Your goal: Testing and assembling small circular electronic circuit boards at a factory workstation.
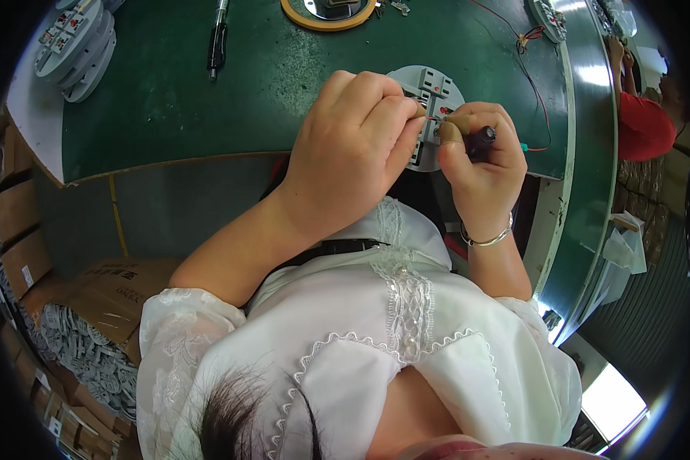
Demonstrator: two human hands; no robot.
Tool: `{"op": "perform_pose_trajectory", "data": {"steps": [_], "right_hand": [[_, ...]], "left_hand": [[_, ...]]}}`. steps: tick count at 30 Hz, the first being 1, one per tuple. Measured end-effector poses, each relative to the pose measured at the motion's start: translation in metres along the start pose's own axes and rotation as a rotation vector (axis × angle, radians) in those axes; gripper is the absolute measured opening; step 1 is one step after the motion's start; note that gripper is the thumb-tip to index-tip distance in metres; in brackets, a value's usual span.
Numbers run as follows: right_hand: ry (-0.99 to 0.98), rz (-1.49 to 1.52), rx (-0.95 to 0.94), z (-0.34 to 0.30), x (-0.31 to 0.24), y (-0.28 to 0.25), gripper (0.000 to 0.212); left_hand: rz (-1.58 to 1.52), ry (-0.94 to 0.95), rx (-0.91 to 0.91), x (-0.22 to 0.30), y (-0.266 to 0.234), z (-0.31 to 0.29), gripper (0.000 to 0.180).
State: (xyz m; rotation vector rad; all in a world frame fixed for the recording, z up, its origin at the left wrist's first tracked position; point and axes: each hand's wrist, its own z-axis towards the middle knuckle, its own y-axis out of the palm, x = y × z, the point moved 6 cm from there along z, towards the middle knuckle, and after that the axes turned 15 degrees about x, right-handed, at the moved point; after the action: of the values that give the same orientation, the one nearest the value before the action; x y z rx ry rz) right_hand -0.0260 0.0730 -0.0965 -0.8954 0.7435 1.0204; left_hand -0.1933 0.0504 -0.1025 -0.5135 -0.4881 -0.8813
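Left hand (356, 142) and right hand (484, 159) at a grey disc (439, 96)
The disc is at near edge of the worktop (169, 92); right fingers grip a dark handle (484, 139); left fingers are pinched together (holding what, I cannot tell).

Green, red and white about a grey disc (437, 90)

Tabletop (169, 115) beneath the disc: green, pale-flecked. Ring (328, 25) beyond it, leftward: orange-yellow. Wire (532, 34) to its right: red. Blouse (314, 307) on its near side: white, lattice-patterned lace (410, 307).
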Motion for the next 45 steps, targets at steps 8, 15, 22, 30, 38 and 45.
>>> {"op": "perform_pose_trajectory", "data": {"steps": [8,15,22,30,38,45], "right_hand": [[-0.171,-0.126,-0.080,-0.001,-0.011,0.006,0.022],[-0.301,-0.226,-0.273,0.010,-0.023,0.014,0.023],[-0.201,-0.134,-0.181,0.005,-0.009,0.013,0.025],[-0.163,-0.124,-0.121,-0.003,-0.018,0.018,0.022],[-0.213,-0.194,-0.111,-0.009,-0.025,0.025,0.024],[-0.291,-0.270,-0.182,-0.007,-0.030,0.029,0.024]], "left_hand": [[0.044,0.002,-0.024,-0.001,-0.006,-0.003,0.021],[-0.050,-0.010,0.006,-0.015,-0.018,-0.005,0.022],[-0.052,0.020,0.014,-0.013,-0.025,-0.003,0.021],[-0.019,0.037,-0.017,-0.016,-0.031,-0.004,0.021],[0.001,0.018,-0.029,-0.016,-0.036,-0.005,0.020],[-0.023,-0.024,-0.037,-0.020,-0.035,-0.009,0.019]]}}
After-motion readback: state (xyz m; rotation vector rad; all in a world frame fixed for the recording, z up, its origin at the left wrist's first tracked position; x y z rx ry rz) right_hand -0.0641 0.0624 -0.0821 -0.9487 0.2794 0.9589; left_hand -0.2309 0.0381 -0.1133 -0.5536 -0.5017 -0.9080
